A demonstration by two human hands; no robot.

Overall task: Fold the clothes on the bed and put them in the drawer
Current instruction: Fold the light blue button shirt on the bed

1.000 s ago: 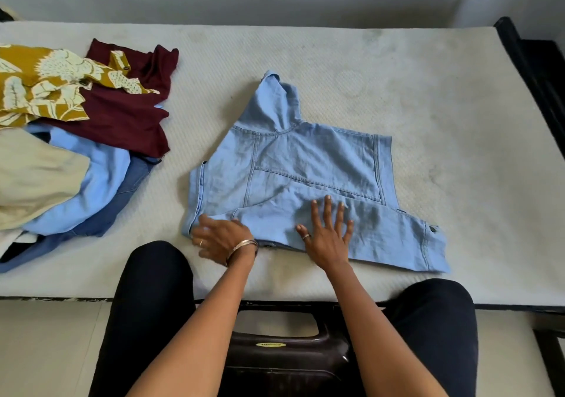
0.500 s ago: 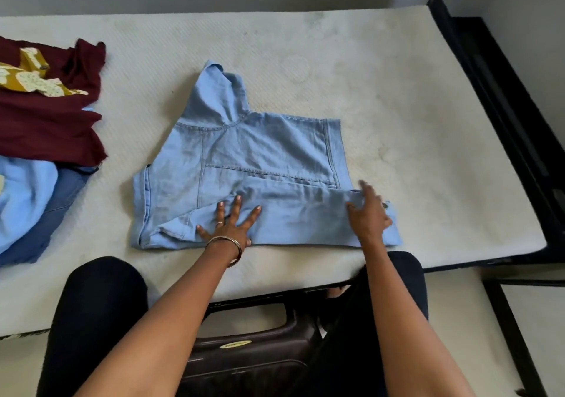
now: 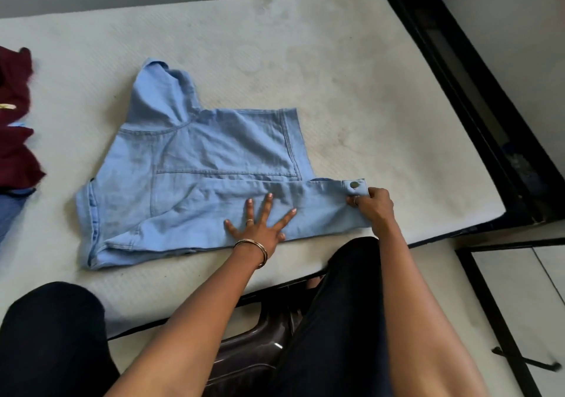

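At the far left edge of the pale quilted mattress I can just see the heap of waiting clothes, a dark maroon garment on top and a strip of blue fabric below it, both cut off by the frame. Near the middle of the bed lies the light blue denim shirt, spread mostly flat with its hood or collar part poking up toward the far side and one long sleeve folded across the near edge. My left hand rests palm down on that sleeve, fingers straight and spread wide, pressing the cloth against the mattress without curling round anything. Further right, my right hand pinches the end of the sleeve just below the buttoned cuff, fingers curled onto the fabric. I judge this denim to be soft but with some body: light enough to lift one-handed, floppy, yet thick at its seams, so a crease should hold if pressed. It looks unlikely to slide on the textured mattress. The cuff and stitched hems seem the best places to grip, since they will not stretch or bunch. The black bed frame runs along the right side, and no drawer is identifiable.
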